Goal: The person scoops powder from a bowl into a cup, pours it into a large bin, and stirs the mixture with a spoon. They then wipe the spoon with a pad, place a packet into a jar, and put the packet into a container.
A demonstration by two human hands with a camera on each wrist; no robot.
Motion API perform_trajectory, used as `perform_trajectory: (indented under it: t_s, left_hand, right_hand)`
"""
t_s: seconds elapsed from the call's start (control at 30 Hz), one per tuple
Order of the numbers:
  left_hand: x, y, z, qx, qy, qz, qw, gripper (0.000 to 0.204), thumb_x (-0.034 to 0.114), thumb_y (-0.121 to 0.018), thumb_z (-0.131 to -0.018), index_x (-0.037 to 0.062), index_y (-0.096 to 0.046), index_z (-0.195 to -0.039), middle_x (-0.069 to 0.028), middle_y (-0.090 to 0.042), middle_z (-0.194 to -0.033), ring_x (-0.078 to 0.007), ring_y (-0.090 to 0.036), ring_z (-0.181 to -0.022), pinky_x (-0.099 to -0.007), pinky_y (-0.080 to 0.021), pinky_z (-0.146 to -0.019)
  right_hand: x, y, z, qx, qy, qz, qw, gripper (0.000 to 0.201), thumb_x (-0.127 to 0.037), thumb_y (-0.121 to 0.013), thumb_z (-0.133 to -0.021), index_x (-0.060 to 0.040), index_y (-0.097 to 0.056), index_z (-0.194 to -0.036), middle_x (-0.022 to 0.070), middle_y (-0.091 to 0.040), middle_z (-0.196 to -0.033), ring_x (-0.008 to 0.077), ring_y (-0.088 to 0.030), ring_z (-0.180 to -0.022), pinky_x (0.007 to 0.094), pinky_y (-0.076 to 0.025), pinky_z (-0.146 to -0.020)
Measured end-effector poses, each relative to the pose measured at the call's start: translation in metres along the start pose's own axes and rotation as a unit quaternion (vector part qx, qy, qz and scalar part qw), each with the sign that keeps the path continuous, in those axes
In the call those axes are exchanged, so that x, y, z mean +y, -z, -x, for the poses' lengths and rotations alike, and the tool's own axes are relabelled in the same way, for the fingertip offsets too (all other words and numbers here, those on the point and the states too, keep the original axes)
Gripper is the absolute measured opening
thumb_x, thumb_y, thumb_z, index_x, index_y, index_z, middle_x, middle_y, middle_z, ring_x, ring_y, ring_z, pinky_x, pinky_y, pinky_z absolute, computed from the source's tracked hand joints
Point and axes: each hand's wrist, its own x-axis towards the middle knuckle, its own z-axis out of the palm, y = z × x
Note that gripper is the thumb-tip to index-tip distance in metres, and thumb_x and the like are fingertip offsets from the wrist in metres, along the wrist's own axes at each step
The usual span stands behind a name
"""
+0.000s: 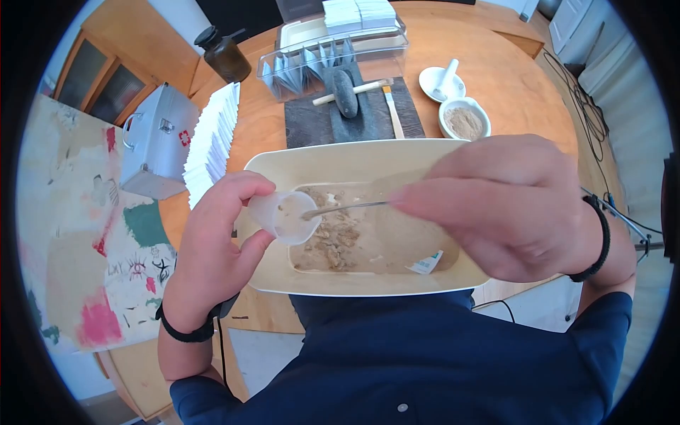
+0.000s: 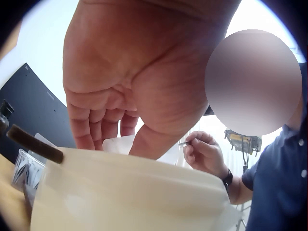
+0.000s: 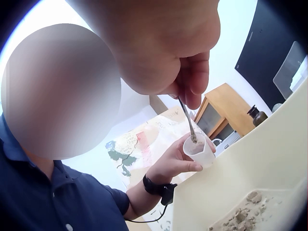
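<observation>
My left hand [image 1: 212, 241] holds a small translucent plastic cup [image 1: 273, 216] between thumb and fingers, its mouth tilted to the right. A little pale brown powder clings inside. From the other side, my right hand [image 1: 506, 205] pinches a thin metal spoon [image 1: 352, 208]; its tip is at the cup's mouth. In the right wrist view, brownish material sits on the spoon's tip [image 3: 194, 138]. Both hands are over a cream plastic basin [image 1: 368, 150]. Brown crumbs and powder [image 1: 331, 244] lie on its bottom, along with a torn paper scrap [image 1: 425, 263].
Behind the basin are a dark mat [image 1: 304, 117], an oval grey stone [image 1: 345, 95], a flat brush [image 1: 394, 117] and a clear box [image 1: 283, 85] of packets. A powder-filled mortar [image 1: 464, 122] stands right; a brown bottle [image 1: 228, 60], folded papers [image 1: 214, 138] and a metal case [image 1: 157, 142] stand left.
</observation>
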Motion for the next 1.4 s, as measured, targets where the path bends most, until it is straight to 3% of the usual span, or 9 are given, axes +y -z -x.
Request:
perform_trajectory:
  t_s: [0.07, 0.3, 0.5, 0.7, 0.83, 1.03, 1.13, 1.23, 1.4]
  left_hand:
    - [0.002, -0.001, -0.003, -0.008, -0.005, 0.005, 1.0, 0.05, -0.008, -0.073, -0.068, 0.0045, -0.058, -0.115, -0.014, -0.064, -0.114, -0.033, -0.063, -0.106, -0.0377, -0.05, -0.091]
    - [0.01, 0.0, -0.007, -0.017, -0.019, 0.0, 1.0, 0.052, -0.009, -0.071, -0.066, 0.0048, -0.058, -0.114, -0.013, -0.064, -0.113, -0.0328, -0.063, -0.105, -0.0377, -0.05, -0.091]
    - [0.007, -0.002, -0.008, -0.01, -0.031, -0.01, 0.999, 0.052, -0.011, -0.072, -0.066, 0.0045, -0.058, -0.113, -0.0131, -0.064, -0.113, -0.0334, -0.063, -0.106, -0.0378, -0.05, -0.091]
    - [0.003, -0.002, -0.01, -0.003, -0.052, -0.057, 0.997, 0.05, -0.01, -0.073, -0.066, 0.0039, -0.059, -0.112, -0.0138, -0.064, -0.111, -0.0345, -0.063, -0.106, -0.0385, -0.05, -0.091]
    - [0.008, -0.003, -0.013, -0.004, -0.046, -0.037, 0.998, 0.05, -0.01, -0.074, -0.067, 0.004, -0.059, -0.112, -0.0137, -0.064, -0.112, -0.0347, -0.062, -0.106, -0.0389, -0.05, -0.092]
    - [0.009, 0.002, -0.01, 0.007, -0.079, -0.119, 0.99, 0.05, -0.009, -0.075, -0.065, 0.0038, -0.059, -0.11, -0.0143, -0.062, -0.112, -0.0357, -0.059, -0.106, -0.0408, -0.048, -0.093]
    - [0.004, 0.003, -0.005, -0.007, -0.044, -0.124, 0.991, 0.047, -0.007, -0.075, -0.065, 0.0043, -0.06, -0.109, -0.0143, -0.062, -0.111, -0.0364, -0.058, -0.104, -0.0426, -0.047, -0.089]
    - [0.002, 0.002, -0.002, -0.001, -0.047, -0.101, 0.994, 0.048, -0.006, -0.075, -0.065, 0.0035, -0.06, -0.109, -0.0148, -0.062, -0.109, -0.0361, -0.058, -0.103, -0.0419, -0.047, -0.088]
    - [-0.011, -0.002, 0.006, 0.004, -0.08, -0.061, 0.995, 0.048, -0.004, -0.074, -0.063, 0.0025, -0.06, -0.109, -0.0162, -0.063, -0.106, -0.0365, -0.06, -0.098, -0.0422, -0.048, -0.087]
  right_hand:
    - [0.005, -0.007, -0.003, -0.037, 0.086, 0.051, 0.994, 0.029, 0.0, -0.066, -0.073, 0.002, -0.073, -0.1, 0.0086, -0.066, -0.08, 0.0184, -0.065, -0.062, 0.0266, -0.048, -0.048]
    - [0.002, -0.03, -0.018, -0.097, 0.194, 0.171, 0.961, 0.03, -0.01, -0.069, -0.067, 0.0024, -0.07, -0.095, 0.0033, -0.055, -0.074, 0.0132, -0.053, -0.055, 0.0257, -0.039, -0.039]
    - [0.003, -0.029, -0.018, -0.153, 0.128, 0.131, 0.971, 0.027, -0.01, -0.069, -0.071, 0.0019, -0.067, -0.095, 0.0014, -0.043, -0.068, 0.0131, -0.05, -0.054, 0.0264, -0.036, -0.038]
    - [-0.002, -0.019, -0.018, -0.077, 0.119, 0.119, 0.983, 0.028, -0.009, -0.068, -0.071, 0.0018, -0.067, -0.097, 0.0013, -0.046, -0.071, 0.0133, -0.051, -0.055, 0.0282, -0.037, -0.041]
    - [0.009, -0.031, -0.017, -0.096, 0.145, 0.087, 0.981, 0.029, -0.01, -0.068, -0.07, 0.0018, -0.067, -0.097, 0.0025, -0.049, -0.073, 0.0137, -0.052, -0.056, 0.0279, -0.038, -0.043]
    - [0.007, -0.014, -0.013, -0.172, 0.115, 0.103, 0.973, 0.027, -0.012, -0.067, -0.072, -0.0009, -0.071, -0.096, 0.0041, -0.057, -0.077, 0.0173, -0.058, -0.059, 0.0287, -0.042, -0.044]
    - [0.011, -0.003, 0.003, -0.124, 0.083, 0.108, 0.983, 0.027, -0.005, -0.066, -0.071, -0.0004, -0.072, -0.097, 0.0057, -0.064, -0.085, 0.0205, -0.064, -0.065, 0.03, -0.048, -0.049]
    - [0.016, 0.008, 0.02, -0.195, -0.002, 0.136, 0.971, 0.029, 0.005, -0.064, -0.071, 0.001, -0.072, -0.099, 0.0092, -0.067, -0.09, 0.0235, -0.067, -0.072, 0.0317, -0.052, -0.057]
    - [0.023, 0.025, 0.042, -0.156, -0.151, 0.002, 0.976, 0.03, 0.012, -0.063, -0.076, 0.0016, -0.071, -0.103, 0.0105, -0.064, -0.084, 0.0255, -0.063, -0.069, 0.0308, -0.05, -0.058]
